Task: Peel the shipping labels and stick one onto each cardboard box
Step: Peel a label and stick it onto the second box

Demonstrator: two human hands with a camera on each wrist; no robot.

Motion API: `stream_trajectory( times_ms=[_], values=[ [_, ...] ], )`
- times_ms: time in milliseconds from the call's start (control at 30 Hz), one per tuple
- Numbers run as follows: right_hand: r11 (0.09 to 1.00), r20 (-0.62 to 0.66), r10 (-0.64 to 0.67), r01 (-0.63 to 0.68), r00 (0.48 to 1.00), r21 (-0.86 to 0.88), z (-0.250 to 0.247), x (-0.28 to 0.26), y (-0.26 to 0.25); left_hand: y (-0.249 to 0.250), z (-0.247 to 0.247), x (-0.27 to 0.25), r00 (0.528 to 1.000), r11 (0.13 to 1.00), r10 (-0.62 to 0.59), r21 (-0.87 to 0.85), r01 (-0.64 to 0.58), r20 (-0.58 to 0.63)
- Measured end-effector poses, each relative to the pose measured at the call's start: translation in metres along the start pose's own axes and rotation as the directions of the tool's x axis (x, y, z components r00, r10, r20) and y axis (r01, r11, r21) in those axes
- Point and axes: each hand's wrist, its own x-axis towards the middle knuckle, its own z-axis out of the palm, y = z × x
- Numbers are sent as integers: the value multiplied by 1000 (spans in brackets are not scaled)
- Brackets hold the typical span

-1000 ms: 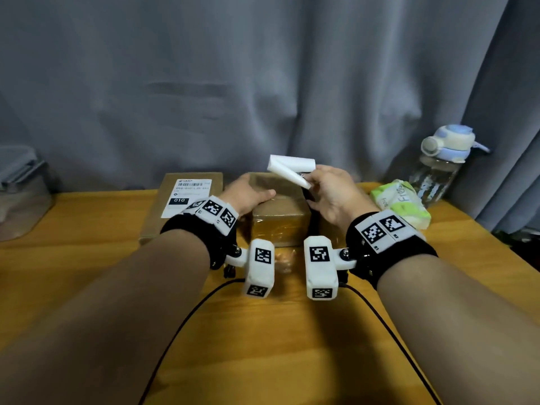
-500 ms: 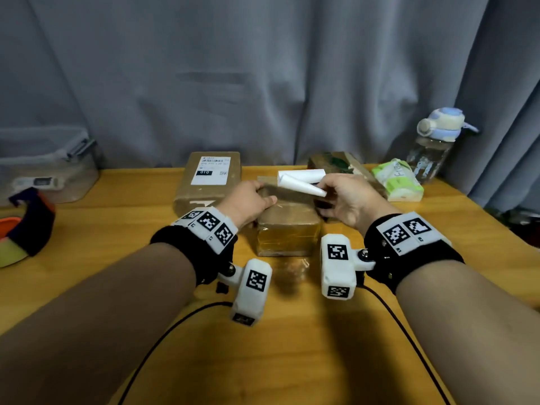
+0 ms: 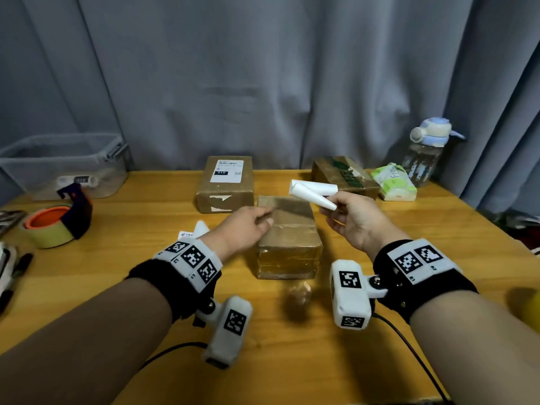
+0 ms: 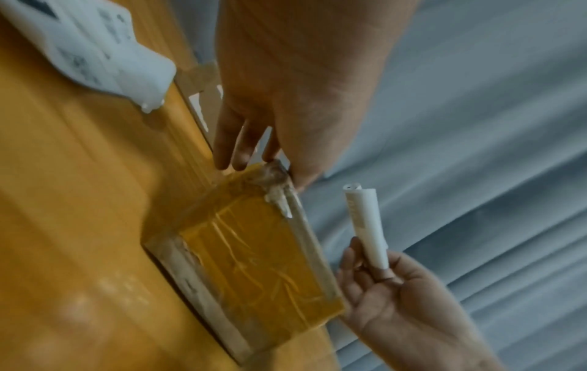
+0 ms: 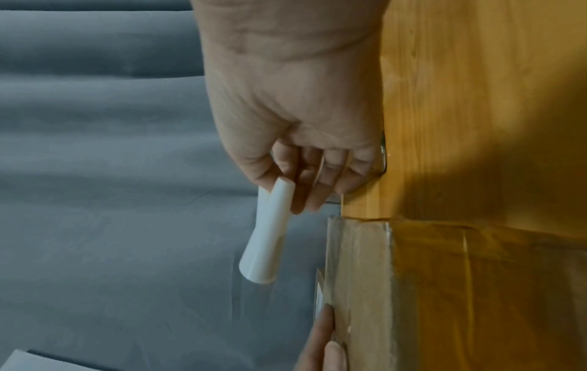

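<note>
A tape-wrapped cardboard box point(image 3: 287, 238) lies mid-table with no label on top. My left hand point(image 3: 264, 219) holds its far left corner point(image 4: 273, 170) between thumb and fingers. My right hand point(image 3: 333, 204) is lifted just right of the box and pinches a rolled white strip of labels point(image 3: 309, 191), which also shows in the wrist views point(image 4: 365, 221) point(image 5: 267, 238). Behind stands a box with a shipping label on it point(image 3: 225, 182). A third box with green print point(image 3: 342, 173) sits at the back right, unlabelled. A loose label sheet point(image 3: 191, 232) lies by my left wrist.
At the left are a tape dispenser point(image 3: 55, 226), a clear plastic bin point(image 3: 64, 165) and pens point(image 3: 11, 270). A tissue pack point(image 3: 394, 182) and a water bottle point(image 3: 426, 150) stand at the back right. A grey curtain point(image 3: 263, 83) hangs behind the wooden table point(image 3: 292, 346).
My right hand has carried the label roll to the right, off the middle box. My left hand stays on the box's far left corner. The head view has lifted and shows more of the table.
</note>
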Motion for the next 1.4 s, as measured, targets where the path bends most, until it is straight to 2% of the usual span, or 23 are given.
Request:
stream_trajectory(
  times_ms=[67, 133, 200, 267, 400, 633, 733, 933, 1033, 1233, 1400],
  values=[
    [1000, -6, -7, 7, 1000, -7, 1, 0, -2, -3, -1, 2, 998, 997, 12, 71, -17, 65],
    [998, 30, -16, 18, 999, -56, 3, -2, -2, -4, -6, 3, 1000, 996, 15, 85, -17, 25],
    [987, 73, -25, 37, 997, -157, 6, -5, -3, 3, -13, 2, 993, 998, 64, -17, -66, -95],
    [959, 100, -37, 64, 994, -275, 9, -7, -2, 12, -18, -1, 982, 971, 108, -198, -138, -155],
    [898, 128, -60, 110, 990, -427, 13, -9, 0, 16, -18, 1, 988, 901, 104, -409, -143, -116],
    [892, 167, -45, 115, 985, -437, 13, -10, 4, 10, -21, 0, 992, 829, 102, -545, -127, -76],
    [897, 215, -33, 123, 976, -423, 15, -12, 2, 8, -23, 0, 989, 838, 142, -528, -139, -35],
    [826, 311, -34, 202, 950, -527, 18, -15, 0, 10, -23, 6, 969, 840, 132, -496, -221, -210],
    [807, 332, -35, 223, 943, -547, 18, -14, 0, 11, -20, 9, 969, 844, 118, -492, -212, -216],
    [882, 218, -45, 141, 975, -450, 17, -2, 1, 14, -19, 11, 961, 877, 175, -410, -251, -215],
    [937, 146, 4, 48, 989, -347, 24, 1, -4, 21, -22, 8, 927, 865, 260, -361, -349, -272]
  ],
)
